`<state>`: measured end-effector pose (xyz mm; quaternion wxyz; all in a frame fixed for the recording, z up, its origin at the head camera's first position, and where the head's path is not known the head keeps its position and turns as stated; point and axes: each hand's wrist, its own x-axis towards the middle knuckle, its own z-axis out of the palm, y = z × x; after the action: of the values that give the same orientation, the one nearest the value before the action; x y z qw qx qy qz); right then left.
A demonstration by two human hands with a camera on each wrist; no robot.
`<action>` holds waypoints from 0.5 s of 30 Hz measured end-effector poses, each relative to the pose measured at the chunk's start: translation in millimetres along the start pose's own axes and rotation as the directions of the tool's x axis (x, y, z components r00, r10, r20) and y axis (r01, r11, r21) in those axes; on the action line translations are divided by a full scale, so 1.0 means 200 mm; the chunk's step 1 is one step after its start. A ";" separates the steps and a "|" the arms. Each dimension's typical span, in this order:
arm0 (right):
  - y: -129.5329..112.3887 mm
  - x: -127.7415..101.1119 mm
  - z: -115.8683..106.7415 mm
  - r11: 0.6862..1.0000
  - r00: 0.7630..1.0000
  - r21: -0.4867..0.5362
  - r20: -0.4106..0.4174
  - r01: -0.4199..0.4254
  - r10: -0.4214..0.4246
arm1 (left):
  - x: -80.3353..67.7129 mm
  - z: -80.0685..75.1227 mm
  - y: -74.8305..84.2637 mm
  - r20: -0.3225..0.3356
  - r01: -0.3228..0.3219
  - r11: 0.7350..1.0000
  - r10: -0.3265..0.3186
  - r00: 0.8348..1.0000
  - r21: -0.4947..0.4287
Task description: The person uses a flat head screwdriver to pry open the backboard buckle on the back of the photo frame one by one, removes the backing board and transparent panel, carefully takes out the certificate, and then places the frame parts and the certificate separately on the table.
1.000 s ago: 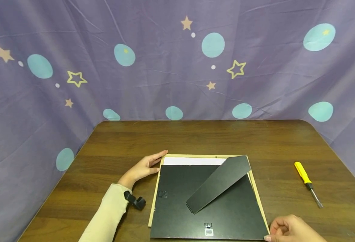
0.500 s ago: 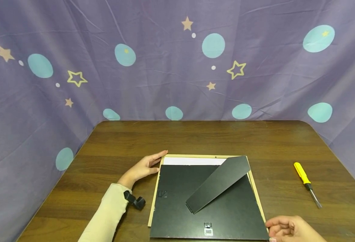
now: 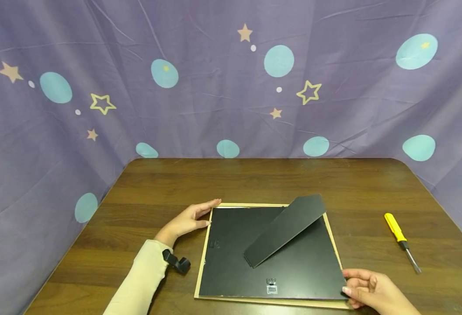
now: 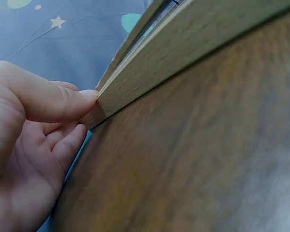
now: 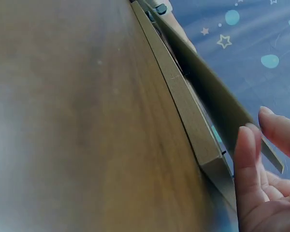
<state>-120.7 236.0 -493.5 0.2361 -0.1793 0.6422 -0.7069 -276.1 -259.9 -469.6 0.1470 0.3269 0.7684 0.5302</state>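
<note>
Hands first: I see my left hand (image 3: pixel 185 222) lying flat and relaxed on the table (image 3: pixel 254 179), with its fingers straight. Its thumb tip touches the far left corner of the picture frame (image 3: pixel 205 249), which shows up close in the left wrist view (image 4: pixel 183 53). My right hand (image 3: pixel 370 293) is at the near right corner of the frame. Its fingers are curled, and the fingertips (image 3: pixel 346 290) press on the corner of the black back board (image 3: pixel 231 258). I cannot tell if they pinch it. In the right wrist view, the fingers (image 5: pixel 246 159) sit right beside the frame's wooden edge (image 5: pixel 193 121).

The frame lies face down between my two hands, with its light wooden rim showing all around the back board. The board sits inside the rim. A black stand flap (image 3: pixel 283 229) sticks up from the board, tilted toward the far right corner.

A yellow screwdriver (image 3: pixel 401 240) lies on the table beyond my right hand and a little to its right, well apart from the frame. A black strap clip (image 3: pixel 177 261) shows on my left wrist, by the cream sleeve (image 3: pixel 136 280).
</note>
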 end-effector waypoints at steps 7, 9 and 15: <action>0.00 0.04 0.02 0.972 0.980 -0.179 -0.100 0.150 -0.170 | 0.00 0.00 0.01 -0.002 -0.002 1.000 0.002 1.000 0.011; 0.00 0.05 0.03 0.984 0.983 -0.056 -0.073 0.167 -0.170 | 0.00 0.00 0.01 -0.005 0.009 1.000 -0.009 1.000 0.009; -0.01 0.09 0.00 0.906 0.978 0.391 0.057 0.163 -0.201 | 0.00 0.00 0.00 -0.014 0.024 1.000 -0.024 1.000 0.007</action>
<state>-134.8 226.0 -492.2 0.2301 -0.2228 0.4596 -0.8284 -275.7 -261.0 -468.5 0.1470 0.3144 0.7753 0.5277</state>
